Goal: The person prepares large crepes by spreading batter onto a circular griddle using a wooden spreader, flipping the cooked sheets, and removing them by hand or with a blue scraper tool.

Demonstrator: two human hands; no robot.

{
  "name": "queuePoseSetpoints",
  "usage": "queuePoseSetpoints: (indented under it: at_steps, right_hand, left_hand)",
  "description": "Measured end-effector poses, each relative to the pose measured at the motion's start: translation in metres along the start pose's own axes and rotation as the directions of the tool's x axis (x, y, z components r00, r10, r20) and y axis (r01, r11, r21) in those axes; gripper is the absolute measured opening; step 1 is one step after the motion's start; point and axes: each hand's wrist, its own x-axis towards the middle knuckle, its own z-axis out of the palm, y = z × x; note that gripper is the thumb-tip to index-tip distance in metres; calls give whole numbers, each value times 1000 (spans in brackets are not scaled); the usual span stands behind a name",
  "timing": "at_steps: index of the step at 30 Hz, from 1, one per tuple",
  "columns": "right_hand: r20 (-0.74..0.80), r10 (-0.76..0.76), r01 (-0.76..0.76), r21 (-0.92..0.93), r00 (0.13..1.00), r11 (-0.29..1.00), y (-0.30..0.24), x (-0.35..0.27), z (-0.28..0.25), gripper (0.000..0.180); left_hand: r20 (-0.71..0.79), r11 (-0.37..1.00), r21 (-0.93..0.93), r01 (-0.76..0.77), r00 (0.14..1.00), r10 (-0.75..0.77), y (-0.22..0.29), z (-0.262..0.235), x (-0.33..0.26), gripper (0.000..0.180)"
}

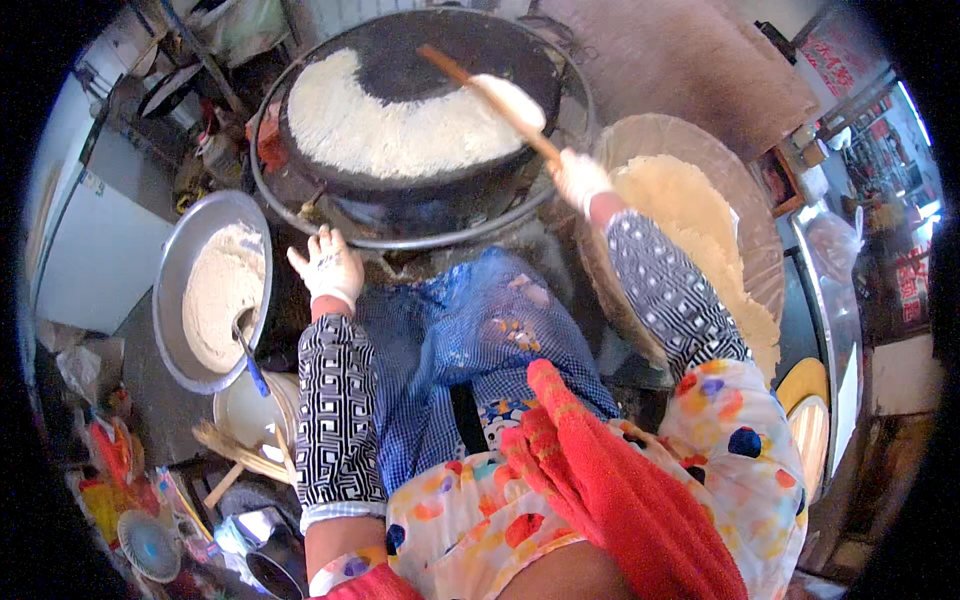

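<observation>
Red cloth [610, 490] drapes over the shoulder, closest to camera. Right hand [578, 178], gloved, is clenched on a wooden spreader [490, 95] lying across the round black griddle [400, 190], blade on the white batter [390, 125]. Left hand [330, 265] hovers open, fingers spread, gripping nothing, between griddle edge and the metal batter basin [180, 270].

Black round griddle [420, 60] with a pale cream batter [390, 125] crescent on it. Just below it, white gloves, black-and-white geometric sleeves [335, 400], blue checked apron [480, 340], bright red cloth [610, 480].
</observation>
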Motion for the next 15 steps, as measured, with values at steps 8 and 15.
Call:
queuePoseSetpoints:
  at_steps: [8,15]
  right_hand:
    - [-87,-136,133,-39,987,990,25,-30,-1,32]
    - [6,57,-57,83,998,995,40,-33,4,33]
  left_hand:
    - [125,990,73,117,984,-126,-22,11,-16,69]
    - [-69,937,-137,-322,946,316,115,-7,-92,66]
